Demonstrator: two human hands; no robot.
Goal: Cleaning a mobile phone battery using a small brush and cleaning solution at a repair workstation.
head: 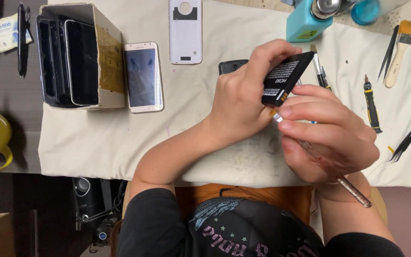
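**Battery in hand over the work mat**

Head view: left hand (241, 97) grips a black phone battery (286, 77), tilted up above the cream mat (110, 138). Right hand (327, 133) pinches a thin metal tool (338, 177), tip touching the battery's lower corner. White-framed phone (142, 77) and box of phones (79, 56) sit well left.

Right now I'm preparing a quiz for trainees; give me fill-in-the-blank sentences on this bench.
The left hand holds a black ____.
The right hand holds a thin clear-handled ____.
The white phone lies face ____ beside the cardboard box.

Missing: battery; tool; up
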